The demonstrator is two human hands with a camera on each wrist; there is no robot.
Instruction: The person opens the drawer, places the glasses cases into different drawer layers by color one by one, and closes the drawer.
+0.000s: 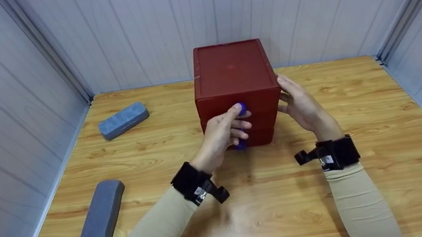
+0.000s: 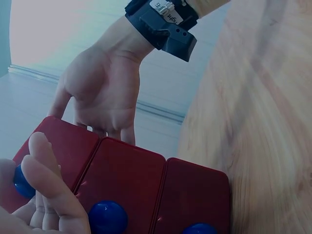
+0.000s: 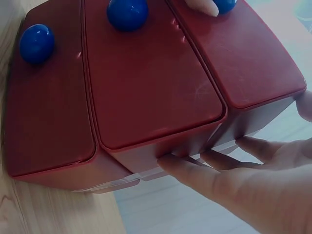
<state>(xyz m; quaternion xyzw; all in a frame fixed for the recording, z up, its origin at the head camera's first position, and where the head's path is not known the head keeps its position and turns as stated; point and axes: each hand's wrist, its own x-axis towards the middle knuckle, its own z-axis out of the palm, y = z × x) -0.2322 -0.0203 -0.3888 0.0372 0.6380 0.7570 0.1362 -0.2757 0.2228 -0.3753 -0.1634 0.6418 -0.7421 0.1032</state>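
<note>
A red three-drawer box (image 1: 231, 68) stands at the back of the table, with a round blue knob on each drawer front. My left hand (image 1: 219, 136) is at its front, thumb and index finger pinching the top blue knob (image 1: 242, 108). The other fingers hang in front of the lower knobs. The middle knob (image 2: 108, 217) and the bottom knob (image 2: 199, 228) show in the left wrist view. Against the box's right side, my right hand (image 1: 303, 105) rests its fingertips, seen touching the side wall in the right wrist view. All three drawers look closed.
A blue-grey block (image 1: 123, 120) with a wavy top lies at the back left of the wooden table (image 1: 282, 212). Nearer the front left is a longer grey block (image 1: 102, 215). Pale panel walls (image 1: 140, 29) enclose the back and both sides.
</note>
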